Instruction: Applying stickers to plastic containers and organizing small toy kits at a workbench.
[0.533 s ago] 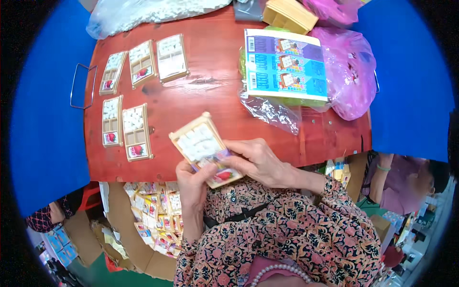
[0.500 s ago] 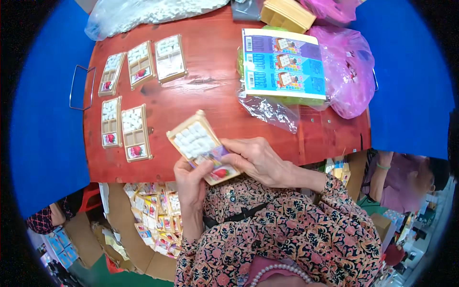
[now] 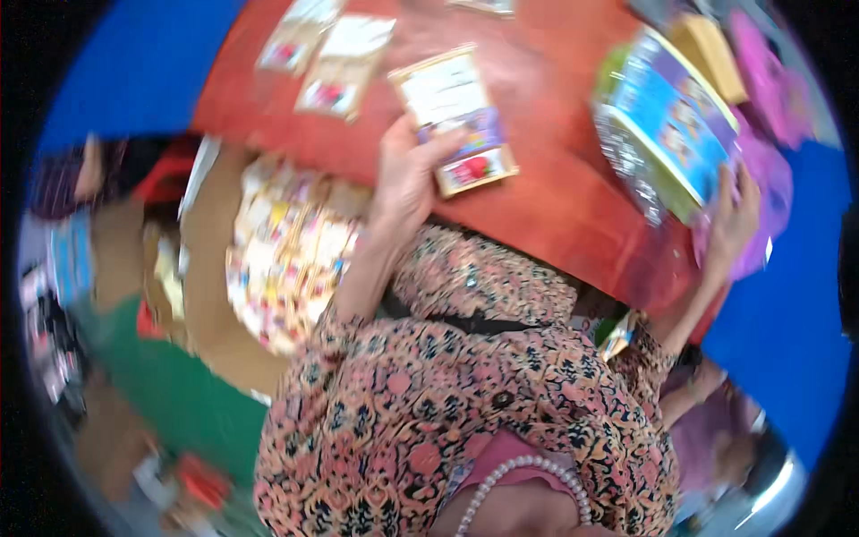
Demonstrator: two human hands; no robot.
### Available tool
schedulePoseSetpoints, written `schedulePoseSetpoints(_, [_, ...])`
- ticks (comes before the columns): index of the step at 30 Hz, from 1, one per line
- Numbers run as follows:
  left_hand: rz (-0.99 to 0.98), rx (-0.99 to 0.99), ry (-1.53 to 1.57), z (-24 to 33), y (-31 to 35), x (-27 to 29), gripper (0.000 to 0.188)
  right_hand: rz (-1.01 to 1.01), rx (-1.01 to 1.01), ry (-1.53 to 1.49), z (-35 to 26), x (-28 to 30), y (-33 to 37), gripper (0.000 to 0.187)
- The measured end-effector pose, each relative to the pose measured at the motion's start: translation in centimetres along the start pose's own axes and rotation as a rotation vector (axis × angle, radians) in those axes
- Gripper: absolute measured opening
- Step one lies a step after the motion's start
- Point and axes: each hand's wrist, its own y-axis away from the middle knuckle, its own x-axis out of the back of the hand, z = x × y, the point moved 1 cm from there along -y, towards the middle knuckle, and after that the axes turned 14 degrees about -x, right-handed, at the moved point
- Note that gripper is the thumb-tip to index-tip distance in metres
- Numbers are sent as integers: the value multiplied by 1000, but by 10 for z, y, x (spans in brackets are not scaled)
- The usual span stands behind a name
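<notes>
My left hand (image 3: 407, 170) is closed on a small wooden tray (image 3: 432, 72), its thumb across the front. The tray holds white pieces at its far end, a purple printed card (image 3: 480, 132) across the middle and a strawberry picture card (image 3: 472, 170) at the near end. Over at the right, my right hand (image 3: 735, 215) is off the tray, fingers stretched out and blurred. It is at the edge of blue printed sheets (image 3: 667, 121) and a pink plastic bag (image 3: 777, 201); whether it touches either I cannot tell.
More filled trays (image 3: 347, 67) lie on the red table (image 3: 555, 215) at the far left. A large carton (image 3: 208, 304) of packed pieces stands below the table's left edge. A yellow wooden box (image 3: 711, 58) is at the far right. Other people are seated at both sides.
My right hand has let go of the tray and moved right to the sheets and pink bag. My left hand keeps the tray. The whole view has turned and blurred.
</notes>
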Motion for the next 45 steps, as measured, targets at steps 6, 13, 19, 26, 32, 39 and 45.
schedulePoseSetpoints(6, [189, -215, 26, 25, 42, 61, 36, -290, -186, -234, 38, -23, -6, 51])
schedulePoseSetpoints(13, [739, -321, -246, 58, 122, 215, 48, -260, -259, -226, 43, -24, -20, 53])
schedulePoseSetpoints(19, [881, -109, -532, 22, 151, 314, 52, -306, -244, -224, 55, -34, -29, 50])
schedulePoseSetpoints(26, [726, -207, -1644, 32, 118, 247, 68, -414, -364, -518, 21, -18, -8, 26])
schedulePoseSetpoints(32, [324, -554, -833, 94, 41, 95, 32, -296, -467, -900, -13, 4, 1, 18])
schedulePoseSetpoints(39, [-257, -394, -460, 62, -9, -67, 36, -249, -375, -1219, -23, 31, 12, 18])
schedulePoseSetpoints(45, [-502, -168, -57, 27, -24, -110, 38, -436, -526, -1351, -33, 19, 33, 21])
